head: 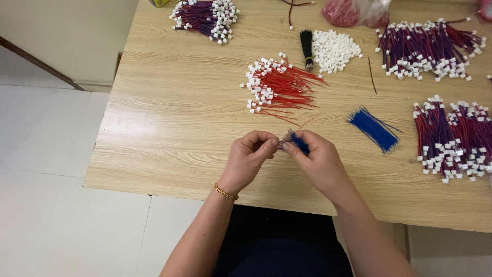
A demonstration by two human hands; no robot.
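Observation:
My left hand (250, 155) and my right hand (316, 159) meet above the near part of the wooden table (169, 128), fingertips almost touching. My right hand grips a small bunch of blue wires (297, 142). My left hand pinches something small at the wires' end; a thin red wire (302, 124) sticks up from between the two hands. Just beyond the hands lies a pile of red wires with white connectors (274, 84). A loose bundle of blue wires (374, 129) lies to the right of my right hand.
A heap of white connectors (333, 50) and a black wire bundle (306, 47) lie at the back centre. Piles of red-and-blue wired connectors sit at the back left (206, 17), back right (428, 48) and right (453, 138). A pink bag (353, 11) lies at the far edge.

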